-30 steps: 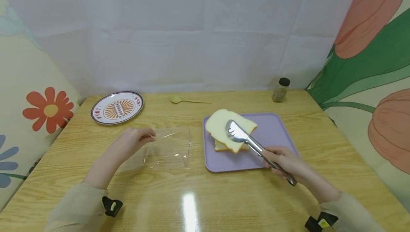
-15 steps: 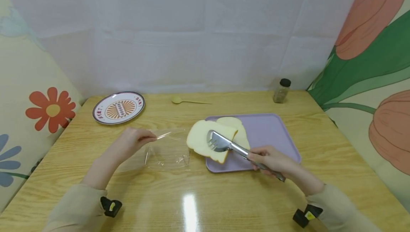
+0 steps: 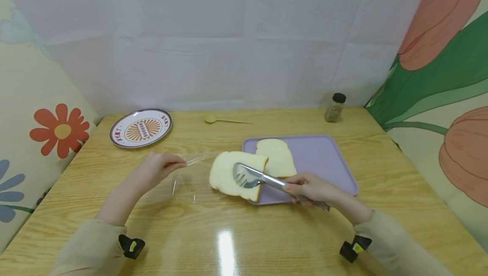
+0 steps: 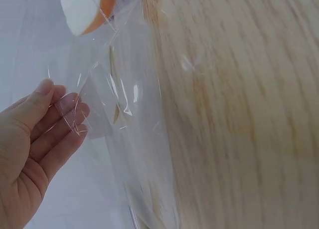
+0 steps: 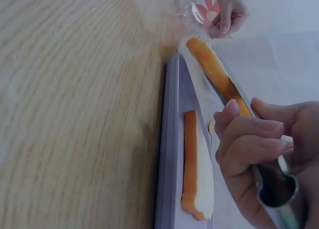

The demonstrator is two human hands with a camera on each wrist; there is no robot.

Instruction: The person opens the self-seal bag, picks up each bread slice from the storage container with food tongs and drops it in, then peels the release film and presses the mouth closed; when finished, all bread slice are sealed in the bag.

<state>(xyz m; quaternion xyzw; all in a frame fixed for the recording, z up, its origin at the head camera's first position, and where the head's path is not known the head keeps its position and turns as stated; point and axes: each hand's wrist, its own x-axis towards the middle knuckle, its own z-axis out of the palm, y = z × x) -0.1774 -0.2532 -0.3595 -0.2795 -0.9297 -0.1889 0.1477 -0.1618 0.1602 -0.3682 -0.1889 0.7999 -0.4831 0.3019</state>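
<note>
My left hand [image 3: 156, 171] pinches the top edge of a clear plastic bag [image 4: 132, 104] and lifts it off the table. My right hand [image 3: 314, 189] grips metal serving tongs [image 3: 272, 181] by their handles. A slice of white bread [image 3: 223, 173] with an orange-brown crust is clamped in the tongs' heads. It hangs over the tray's left edge, its far end at the bag's right side. Whether that end lies inside the bag, I cannot tell. Another bread slice [image 5: 194, 169] lies on the lilac tray [image 3: 320, 157], partly covered by the held one in the head view.
A patterned plate [image 3: 142, 128] stands at the back left of the wooden table. Along the back lie a yellow spoon [image 3: 210, 119] and, farther right, a black-capped jar [image 3: 334, 109]. A white cloth [image 3: 228, 56] hangs behind the table.
The right hand has carried the tongs and their bread slice left and slightly nearer, from over the tray to the bag, uncovering the other slice. The left hand has stayed almost still.
</note>
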